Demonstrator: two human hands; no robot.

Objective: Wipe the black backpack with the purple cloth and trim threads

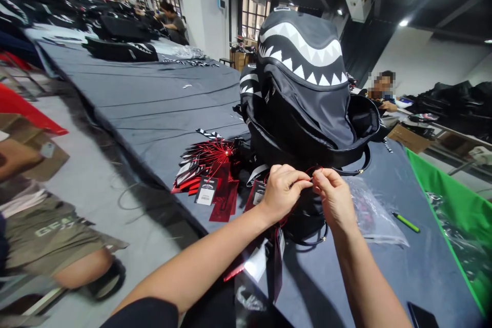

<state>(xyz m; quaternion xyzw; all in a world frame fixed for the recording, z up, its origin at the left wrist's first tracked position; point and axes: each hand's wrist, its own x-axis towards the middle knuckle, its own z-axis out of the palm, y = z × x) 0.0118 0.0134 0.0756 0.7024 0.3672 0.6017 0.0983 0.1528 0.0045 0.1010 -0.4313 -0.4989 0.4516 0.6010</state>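
Note:
A black backpack [303, 77] with a white shark-tooth pattern stands on the grey-covered table, its front pocket hanging open. Just below the pocket rim, my left hand [283, 189] pinches a thin red string. My right hand [333, 196] pinches the same string close beside it, fingertips nearly touching. Red and black hang tags [280, 261] dangle beneath my left hand. Left of the backpack lies a fanned bundle of tags on red strings [209, 161], with a black-and-white label tag [206, 190] at its front edge.
Right of my hands lie a clear plastic bag [378, 215] and a green pen [406, 222]. A phone [422, 314] is at the lower right, near a green-lined bin [453, 189]. A seated person [69, 246] is at the left; more people are behind.

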